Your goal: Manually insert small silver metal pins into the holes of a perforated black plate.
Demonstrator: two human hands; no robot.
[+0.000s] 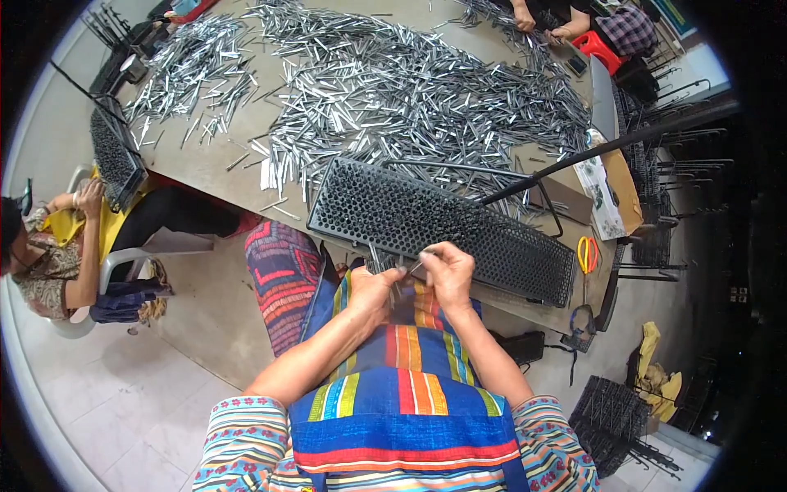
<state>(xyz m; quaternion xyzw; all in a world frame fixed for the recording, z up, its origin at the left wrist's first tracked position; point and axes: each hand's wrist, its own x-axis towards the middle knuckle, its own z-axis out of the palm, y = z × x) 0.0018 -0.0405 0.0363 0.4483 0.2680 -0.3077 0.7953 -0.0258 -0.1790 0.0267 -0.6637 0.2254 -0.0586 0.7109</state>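
Hands: left [370, 289] grips metal pins [385, 264]; right [447, 271] pinches one pin [416, 268].

A bundle of thin silver metal rods [385, 264] is held upright at frame centre, just below the black perforated tray [492, 238], which is laid flat, tilted diagonally.

Bare forearms, short multicoloured patterned sleeves, bright striped apron or perhaps dress

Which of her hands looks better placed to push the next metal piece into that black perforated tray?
Probably the right hand: it pinches a thin metal piece and sits closest to the black tray. The left hand grips a bundle of pieces, so it looks occupied.
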